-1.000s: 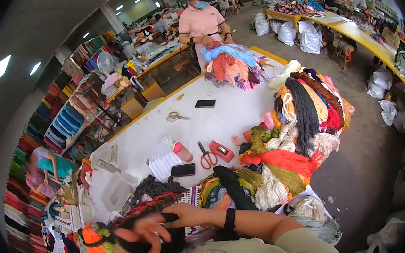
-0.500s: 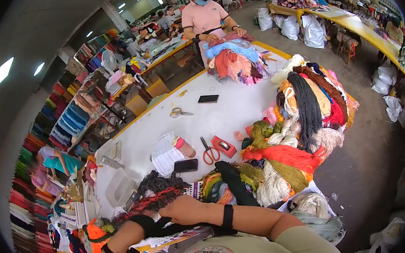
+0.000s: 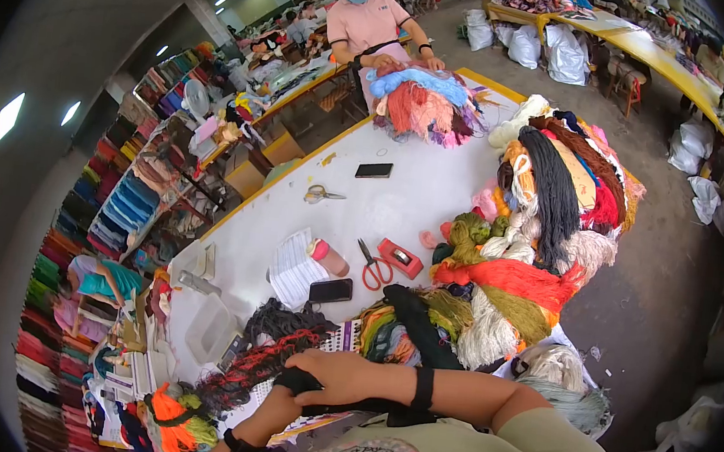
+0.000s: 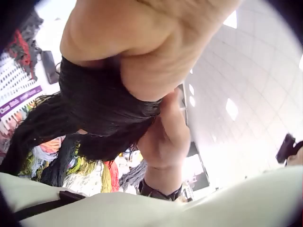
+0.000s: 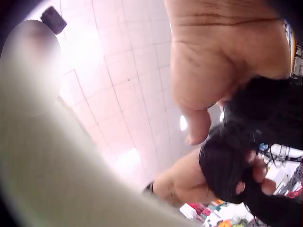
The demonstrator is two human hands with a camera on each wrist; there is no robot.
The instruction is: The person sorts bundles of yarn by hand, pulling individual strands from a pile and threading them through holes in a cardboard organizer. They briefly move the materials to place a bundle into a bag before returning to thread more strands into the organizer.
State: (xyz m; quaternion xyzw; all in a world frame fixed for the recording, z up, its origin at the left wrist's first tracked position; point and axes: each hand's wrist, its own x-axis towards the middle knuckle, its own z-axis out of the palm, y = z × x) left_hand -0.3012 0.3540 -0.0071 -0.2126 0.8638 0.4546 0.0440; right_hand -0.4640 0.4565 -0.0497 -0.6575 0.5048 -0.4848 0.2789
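Black yarn [image 3: 299, 380] is bunched between the two hands at the front of the table, and a dark length trails right below the right forearm. My left hand [image 3: 274, 411] grips it from below; in the left wrist view this hand [image 4: 128, 42] curls round the thick black bundle [image 4: 102, 97]. The right hand [image 3: 341, 376] closes over the same yarn from above, close against the left. In the right wrist view, strands [image 5: 265, 109] pass under the right palm [image 5: 227, 56], and the left fingertips [image 5: 258, 175] show through the black loops.
Red-black yarn [image 3: 266, 361] lies just beyond the hands. Coloured skeins [image 3: 505, 283] line the table's right side. Red-handled scissors [image 3: 375, 271], a tape dispenser [image 3: 400, 258], a phone [image 3: 330, 290], a bottle [image 3: 328, 258] and a plastic box [image 3: 211, 326] lie further in. A person [image 3: 368, 22] stands opposite.
My left hand, earlier blurred with its fingers spread among the black yarn, has turned and now grips the bundle. The right hand has come over it, and the two are close together.
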